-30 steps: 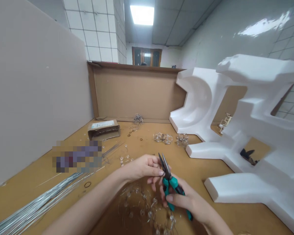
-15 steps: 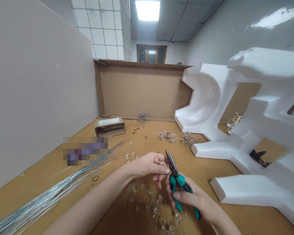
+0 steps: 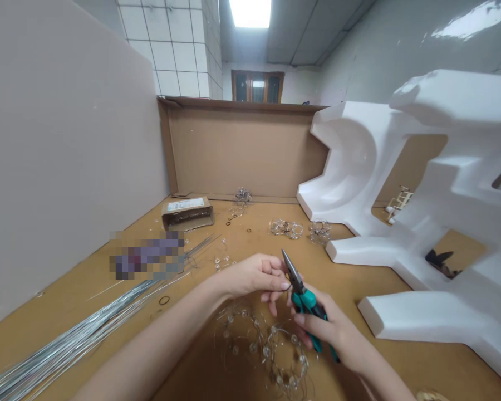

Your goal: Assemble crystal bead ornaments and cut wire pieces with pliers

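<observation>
My right hand (image 3: 323, 320) is wrapped round needle-nose pliers (image 3: 304, 301) with teal and black handles. Their dark jaws point up and away and are closed together. Beside the jaws, my left hand (image 3: 261, 275) pinches a thin dark piece of wire (image 3: 289, 287) between thumb and forefinger; most of it is hidden by the fingers. Below both hands, two joined wire rings with clear beads (image 3: 267, 351) lie on the table, loose wire ends sticking out around them.
A bundle of straight silvery wires (image 3: 83, 331) lies at left, near a dark ring (image 3: 164, 300). Farther back are a small cardboard box (image 3: 187, 214), beaded wire pieces (image 3: 286, 228) and a wire cluster (image 3: 242, 195). White foam packing (image 3: 401, 314) stands along the right; a cardboard wall (image 3: 242, 150) closes the back.
The pliers' jaws, apart in the earlier frames, have come together, and the handles are squeezed closer. My left hand keeps its pinch beside them. The view has shifted slightly.
</observation>
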The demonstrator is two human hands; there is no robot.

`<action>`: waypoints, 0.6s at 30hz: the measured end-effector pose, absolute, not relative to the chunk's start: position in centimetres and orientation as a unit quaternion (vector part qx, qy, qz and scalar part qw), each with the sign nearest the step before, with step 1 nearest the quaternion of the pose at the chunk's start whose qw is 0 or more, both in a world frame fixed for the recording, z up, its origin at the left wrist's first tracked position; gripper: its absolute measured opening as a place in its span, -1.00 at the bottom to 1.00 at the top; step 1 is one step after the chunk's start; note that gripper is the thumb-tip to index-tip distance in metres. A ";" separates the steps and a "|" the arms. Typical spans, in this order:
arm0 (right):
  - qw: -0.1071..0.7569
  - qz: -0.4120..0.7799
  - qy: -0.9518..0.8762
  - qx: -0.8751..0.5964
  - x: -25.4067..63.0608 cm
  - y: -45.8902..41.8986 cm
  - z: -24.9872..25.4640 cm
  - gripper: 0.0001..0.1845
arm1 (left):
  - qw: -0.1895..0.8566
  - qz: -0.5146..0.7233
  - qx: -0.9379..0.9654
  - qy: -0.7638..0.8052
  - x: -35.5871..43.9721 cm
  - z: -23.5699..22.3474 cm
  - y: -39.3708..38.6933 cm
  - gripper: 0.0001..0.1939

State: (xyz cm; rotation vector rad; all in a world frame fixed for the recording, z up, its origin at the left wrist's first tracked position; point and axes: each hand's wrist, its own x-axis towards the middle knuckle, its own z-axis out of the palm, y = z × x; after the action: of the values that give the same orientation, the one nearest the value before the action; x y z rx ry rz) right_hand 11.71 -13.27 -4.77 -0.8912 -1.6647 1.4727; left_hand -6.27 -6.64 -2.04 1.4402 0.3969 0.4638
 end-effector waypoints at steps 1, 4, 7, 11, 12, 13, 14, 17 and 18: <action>0.366 0.562 -0.651 -0.355 11.6 -13.3 -4.7 -0.83 | 0.709 0.209 0.650 0.179 -6.3 -2.0 -6.6 -0.65; 0.386 0.500 -0.671 -0.388 11.3 -13.4 -4.8 -0.88 | 0.707 0.211 0.653 0.170 -6.4 -2.0 -6.7 -0.67; 0.405 0.387 -0.704 -0.437 11.0 -13.2 -5.0 -0.86 | 0.698 0.219 0.663 0.161 -6.3 -1.8 -6.7 -0.74; 0.405 0.296 -0.717 -0.484 11.0 -12.8 -5.4 -0.91 | 0.649 0.238 0.688 0.219 -6.1 -1.5 -6.8 -0.77; 0.404 0.283 -0.715 -0.496 11.0 -12.7 -5.6 -0.92 | 0.632 0.249 0.694 0.241 -6.1 -1.5 -6.9 -0.76; 0.402 0.272 -0.711 -0.508 11.0 -12.7 -5.7 -0.92 | 0.611 0.260 0.700 0.262 -6.0 -1.5 -7.0 -0.75; 0.399 0.263 -0.707 -0.521 11.0 -12.6 -5.8 -0.92 | 0.587 0.270 0.710 0.282 -5.9 -1.5 -7.2 -0.75; 0.390 0.240 -0.696 -0.553 10.9 -12.6 -6.1 -0.92 | 0.487 0.288 0.750 0.343 -5.6 -1.8 -7.7 -0.77; 0.388 0.237 -0.694 -0.558 10.9 -12.7 -6.1 -0.92 | 0.449 0.290 0.763 0.363 -5.5 -1.9 -7.8 -0.77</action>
State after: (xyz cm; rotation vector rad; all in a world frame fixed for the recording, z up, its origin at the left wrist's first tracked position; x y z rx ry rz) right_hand 10.88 -12.66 -6.11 -1.4207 -1.7652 0.6017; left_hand -5.47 -7.85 -1.93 1.8871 0.8976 0.7184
